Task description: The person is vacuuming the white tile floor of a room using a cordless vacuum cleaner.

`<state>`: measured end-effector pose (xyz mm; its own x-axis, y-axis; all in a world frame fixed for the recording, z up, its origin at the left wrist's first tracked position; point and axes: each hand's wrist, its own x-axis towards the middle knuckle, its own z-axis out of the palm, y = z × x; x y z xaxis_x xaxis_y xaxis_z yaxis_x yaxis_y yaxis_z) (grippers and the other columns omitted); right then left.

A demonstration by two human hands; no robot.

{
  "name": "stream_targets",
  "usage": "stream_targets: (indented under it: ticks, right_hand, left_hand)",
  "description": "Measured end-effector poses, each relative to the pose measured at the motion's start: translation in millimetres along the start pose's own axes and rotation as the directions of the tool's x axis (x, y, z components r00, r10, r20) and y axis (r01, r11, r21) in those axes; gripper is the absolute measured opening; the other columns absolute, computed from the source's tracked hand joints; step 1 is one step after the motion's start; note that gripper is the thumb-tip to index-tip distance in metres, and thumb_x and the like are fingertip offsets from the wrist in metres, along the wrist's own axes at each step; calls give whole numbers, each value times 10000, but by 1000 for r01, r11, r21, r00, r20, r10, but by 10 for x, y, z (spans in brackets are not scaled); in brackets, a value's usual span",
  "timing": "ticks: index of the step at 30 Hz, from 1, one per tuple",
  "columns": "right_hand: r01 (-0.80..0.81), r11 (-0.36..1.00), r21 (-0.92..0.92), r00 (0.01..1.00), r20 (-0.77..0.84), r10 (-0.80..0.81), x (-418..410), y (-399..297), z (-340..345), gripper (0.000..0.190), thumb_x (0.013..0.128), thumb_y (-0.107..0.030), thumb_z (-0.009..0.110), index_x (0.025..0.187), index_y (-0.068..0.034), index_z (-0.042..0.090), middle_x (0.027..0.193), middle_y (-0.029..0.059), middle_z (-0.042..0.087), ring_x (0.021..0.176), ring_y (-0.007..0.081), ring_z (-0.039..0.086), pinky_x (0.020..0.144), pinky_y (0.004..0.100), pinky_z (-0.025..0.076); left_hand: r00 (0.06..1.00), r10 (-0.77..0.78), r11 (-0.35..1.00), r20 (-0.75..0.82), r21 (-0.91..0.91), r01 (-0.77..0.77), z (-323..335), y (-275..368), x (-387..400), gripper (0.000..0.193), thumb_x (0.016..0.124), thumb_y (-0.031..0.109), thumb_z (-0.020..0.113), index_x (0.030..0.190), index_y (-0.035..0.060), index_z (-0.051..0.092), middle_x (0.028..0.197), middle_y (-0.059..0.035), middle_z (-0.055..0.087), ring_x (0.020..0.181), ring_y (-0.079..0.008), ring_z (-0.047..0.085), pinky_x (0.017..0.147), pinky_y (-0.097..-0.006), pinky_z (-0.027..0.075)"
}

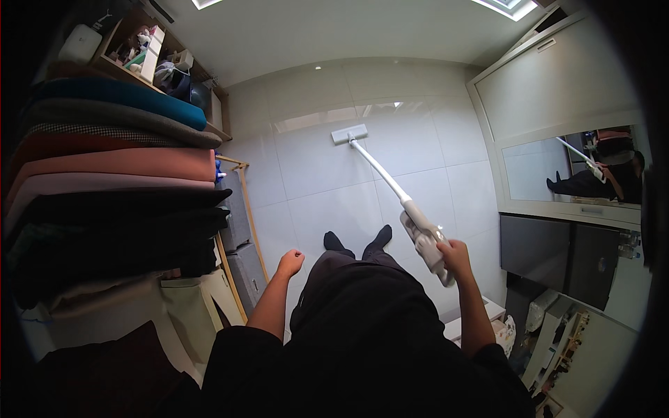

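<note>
My right hand point(456, 257) is closed around the handle of a white cordless stick vacuum cleaner point(384, 175). Its straight tube slants away from me, up and to the left, and its flat floor head point(349, 134) rests on the glossy pale floor tiles point(324, 177). My left hand point(291, 262) hangs by my left side with its fingers curled in, and nothing shows in it. Between my hands are my feet in dark socks, standing on the tiles.
At left, clothes point(115, 164) hang beside a wooden-framed rack point(251, 219) with grey fabric boxes point(240, 271). An open wooden shelf unit point(217, 115) stands at upper left. At right are a sliding wardrobe door with a mirror point(533, 172) and a dark grey cabinet point(538, 248).
</note>
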<state>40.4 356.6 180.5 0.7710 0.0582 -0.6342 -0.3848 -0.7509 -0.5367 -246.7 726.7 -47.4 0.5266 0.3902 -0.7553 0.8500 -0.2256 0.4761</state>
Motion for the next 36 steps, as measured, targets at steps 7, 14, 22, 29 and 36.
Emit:
stream_targets:
  ticks: [7, 14, 22, 29, 36]
  right_hand:
    - [-258, 935, 246, 958, -61, 280, -800, 973, -484, 195, 801, -181, 662, 681, -56, 571, 481, -28, 419, 361, 77, 386, 337, 263, 303]
    - [-376, 766, 521, 846, -144, 514, -1341, 1461, -691, 157, 809, -168, 648, 729, -61, 566, 483, -3, 415, 354, 97, 364, 324, 259, 282]
    - [-323, 876, 359, 905, -155, 397, -581, 1290, -1231, 172, 800, -173, 649, 731, -27, 591, 498, -6, 436, 361, 95, 389, 337, 267, 305]
    - [-161, 980, 117, 978, -117, 175, 611, 890, -2223, 220, 778, -201, 659, 747, 16, 644, 557, 9, 514, 419, 96, 463, 373, 277, 341]
    - [264, 865, -428, 960, 32, -277, 1849, 549, -3103, 339, 726, -261, 643, 806, 68, 635, 595, 171, 580, 549, 264, 571, 578, 387, 449]
  left_hand:
    - [998, -23, 998, 61, 66, 19, 42, 23, 110, 343, 804, 302, 571, 1009, 41, 659, 1009, -177, 668, 974, -319, 627, 864, -382, 482]
    - [990, 0, 977, 140, 213, -30, 70, 351, 470, 356, 804, 297, 549, 1030, 46, 659, 1038, -180, 662, 1007, -322, 617, 887, -396, 475]
    - [990, 109, 975, 93, 183, -125, 155, 1250, 667, 378, 821, 305, 552, 1062, 28, 640, 1046, -177, 662, 1005, -313, 621, 881, -379, 479]
    - [999, 51, 988, -5, 146, -50, 509, 1550, 512, 346, 823, 298, 576, 1014, 19, 648, 998, -173, 673, 951, -310, 638, 846, -371, 493]
    - [997, -80, 997, -21, 17, 80, 1189, 1900, 221, 352, 817, 302, 589, 1001, 10, 657, 971, -171, 676, 935, -297, 640, 836, -369, 490]
